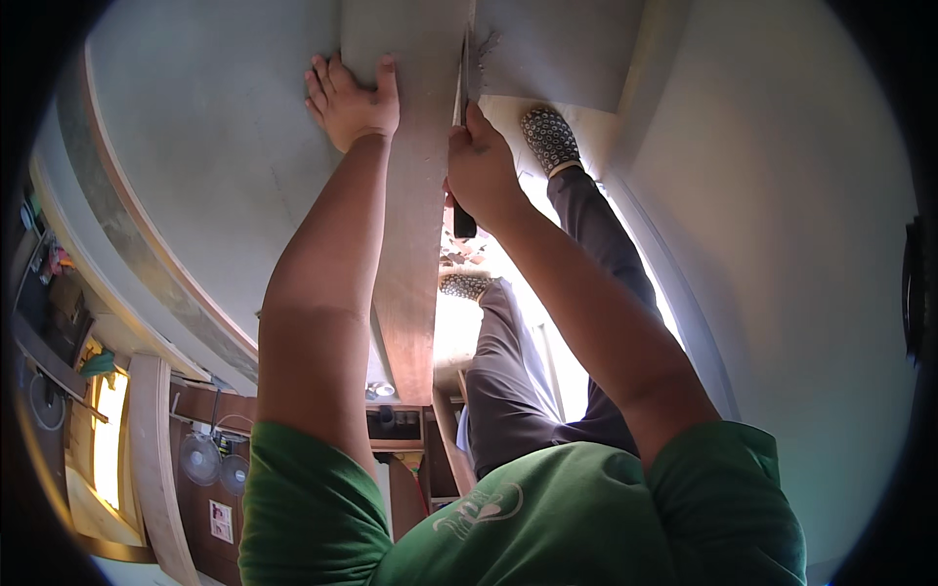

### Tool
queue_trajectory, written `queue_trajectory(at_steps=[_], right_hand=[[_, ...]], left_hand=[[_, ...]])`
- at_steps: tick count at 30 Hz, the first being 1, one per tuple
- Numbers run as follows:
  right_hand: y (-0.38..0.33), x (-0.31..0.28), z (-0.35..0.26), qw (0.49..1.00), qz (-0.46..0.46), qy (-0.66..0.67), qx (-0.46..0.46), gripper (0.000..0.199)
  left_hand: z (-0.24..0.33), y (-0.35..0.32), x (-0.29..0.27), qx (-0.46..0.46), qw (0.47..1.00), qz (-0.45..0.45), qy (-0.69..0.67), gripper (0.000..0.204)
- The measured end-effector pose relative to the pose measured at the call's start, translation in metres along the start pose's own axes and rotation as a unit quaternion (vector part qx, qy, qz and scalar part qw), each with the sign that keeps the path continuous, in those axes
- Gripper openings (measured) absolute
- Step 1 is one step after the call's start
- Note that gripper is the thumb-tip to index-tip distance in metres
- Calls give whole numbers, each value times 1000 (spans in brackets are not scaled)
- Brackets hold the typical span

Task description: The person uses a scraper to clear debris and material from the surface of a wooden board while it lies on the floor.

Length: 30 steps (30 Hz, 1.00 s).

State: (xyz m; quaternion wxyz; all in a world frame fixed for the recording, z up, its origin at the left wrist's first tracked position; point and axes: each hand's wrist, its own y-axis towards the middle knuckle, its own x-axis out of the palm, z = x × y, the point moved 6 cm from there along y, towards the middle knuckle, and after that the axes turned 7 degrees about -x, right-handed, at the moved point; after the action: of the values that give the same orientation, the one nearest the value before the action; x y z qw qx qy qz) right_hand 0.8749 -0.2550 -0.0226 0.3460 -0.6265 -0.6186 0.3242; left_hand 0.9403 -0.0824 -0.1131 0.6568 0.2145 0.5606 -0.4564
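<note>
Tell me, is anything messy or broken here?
Yes, it looks messy: brownish scraps lie scattered near one patterned shoe, as if dropped. Dark marks also show beside the blade in the right hand; I can't tell whether they're crumbs or damage.

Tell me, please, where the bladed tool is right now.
In the head view, the bladed tool is at the upper centre, gripped by the right hand at the right edge of the long board, with the left hand further left.
</note>
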Motion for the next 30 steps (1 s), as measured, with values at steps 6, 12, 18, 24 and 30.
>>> queue_trajectory(at_steps=[6, 12, 18, 24, 30], right_hand=[[17, -1, 13, 995, 12, -67, -74, 53], [-11, 2, -7, 999, 16, -48, -14, 45], [15, 5, 28, 999, -18, -50, 1, 49], [3, 9, 33, 989, 50, -106, -93, 46], [1, 3, 17, 983, 42, -137, -118, 50]], left_hand=[[9, -4, 0, 24, 999, 19, 13, 85], [4, -4, -4, 7, 1000, 16, 21, 84], [5, -4, -6, 19, 999, 23, 16, 83], [11, -4, -7, 30, 999, 15, 7, 80], [6, -3, -4, 8, 1000, 0, 14, 82]])
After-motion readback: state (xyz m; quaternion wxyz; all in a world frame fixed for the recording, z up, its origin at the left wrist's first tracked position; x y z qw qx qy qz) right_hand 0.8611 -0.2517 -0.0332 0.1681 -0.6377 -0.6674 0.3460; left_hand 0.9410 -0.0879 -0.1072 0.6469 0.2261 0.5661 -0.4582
